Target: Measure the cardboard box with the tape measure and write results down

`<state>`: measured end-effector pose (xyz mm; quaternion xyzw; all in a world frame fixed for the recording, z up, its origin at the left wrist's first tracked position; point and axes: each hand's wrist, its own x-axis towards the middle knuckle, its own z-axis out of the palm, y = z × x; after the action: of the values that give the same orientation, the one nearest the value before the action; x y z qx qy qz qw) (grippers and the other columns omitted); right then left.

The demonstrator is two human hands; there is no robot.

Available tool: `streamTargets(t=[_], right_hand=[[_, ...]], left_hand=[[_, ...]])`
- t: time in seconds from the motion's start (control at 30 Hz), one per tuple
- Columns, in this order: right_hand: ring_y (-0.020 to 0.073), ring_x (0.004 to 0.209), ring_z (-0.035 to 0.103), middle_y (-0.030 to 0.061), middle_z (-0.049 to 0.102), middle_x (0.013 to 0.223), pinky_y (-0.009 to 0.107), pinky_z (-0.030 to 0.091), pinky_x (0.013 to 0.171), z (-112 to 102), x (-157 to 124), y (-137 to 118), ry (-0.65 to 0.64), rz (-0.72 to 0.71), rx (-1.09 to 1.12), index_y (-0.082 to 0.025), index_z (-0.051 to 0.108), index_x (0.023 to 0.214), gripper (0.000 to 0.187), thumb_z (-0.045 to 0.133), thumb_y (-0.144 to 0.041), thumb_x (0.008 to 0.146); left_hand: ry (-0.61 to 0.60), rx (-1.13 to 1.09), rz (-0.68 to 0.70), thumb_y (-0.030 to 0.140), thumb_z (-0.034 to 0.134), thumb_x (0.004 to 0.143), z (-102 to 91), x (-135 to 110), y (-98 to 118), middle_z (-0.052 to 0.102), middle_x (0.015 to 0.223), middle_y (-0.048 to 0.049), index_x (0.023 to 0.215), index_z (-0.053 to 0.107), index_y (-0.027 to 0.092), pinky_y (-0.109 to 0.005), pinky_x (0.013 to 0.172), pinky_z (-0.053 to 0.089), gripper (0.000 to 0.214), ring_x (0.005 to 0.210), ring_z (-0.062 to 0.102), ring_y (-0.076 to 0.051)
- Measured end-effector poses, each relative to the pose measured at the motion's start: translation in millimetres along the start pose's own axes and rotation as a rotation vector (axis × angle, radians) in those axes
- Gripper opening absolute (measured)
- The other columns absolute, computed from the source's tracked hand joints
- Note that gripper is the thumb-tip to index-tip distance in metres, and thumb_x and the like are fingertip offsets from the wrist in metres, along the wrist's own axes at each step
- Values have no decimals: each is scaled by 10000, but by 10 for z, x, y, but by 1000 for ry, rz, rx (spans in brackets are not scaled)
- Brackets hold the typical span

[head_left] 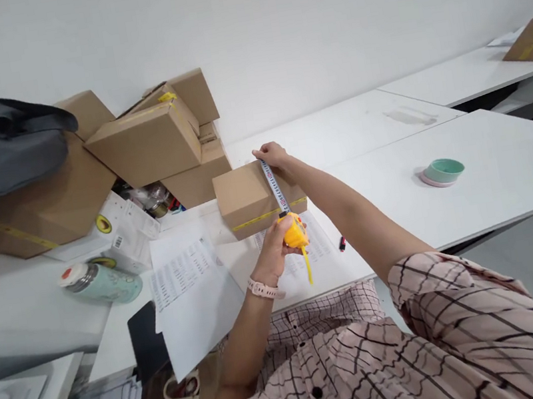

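A closed cardboard box [240,193] with a yellow tape band along its front side sits on the white table. My left hand [274,249] is wrapped round a yellow tape measure [294,230] just in front of the box. Its pulled-out blade runs across the box top, numbers up. At the far edge of the box, the fingertips of my right hand [271,154] pinch the blade's end. A yellow strap hangs down from the tape measure. Printed paper [322,248] lies partly under the box.
Printed sheets [197,305] and a mint thermos lying on its side [102,283] are to the left. Behind them are stacked cardboard boxes [146,144] and a dark grey cloth item [1,154]. A small red-and-black object [342,243] and a green bowl [444,170] lie to the right.
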<state>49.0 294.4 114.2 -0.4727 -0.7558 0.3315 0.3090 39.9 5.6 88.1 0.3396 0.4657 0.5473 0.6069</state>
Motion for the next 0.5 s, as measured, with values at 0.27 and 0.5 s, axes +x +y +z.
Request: streamTargets(t=[0.27,0.5], right_hand=[[248,955,592,96,721,909,458,322,1038,157,295,88,-24,-50,-216,-192,618,742,349,580,-495,911],[231,900,612,78,725,879,478,274,1074,177,229,118,-61,-110,-255,-190,665,773,335,530,-451,934]], left_hand=[[83,15,-34,618,745,716,-67,258,188,680,883,-74,900,675,172,-252,450,529,487,601,670,-155],[82,4,-16,637,748,701,32,209,107,666,891,-62,893,681,185,-250,459,528,496,619,658,-148]])
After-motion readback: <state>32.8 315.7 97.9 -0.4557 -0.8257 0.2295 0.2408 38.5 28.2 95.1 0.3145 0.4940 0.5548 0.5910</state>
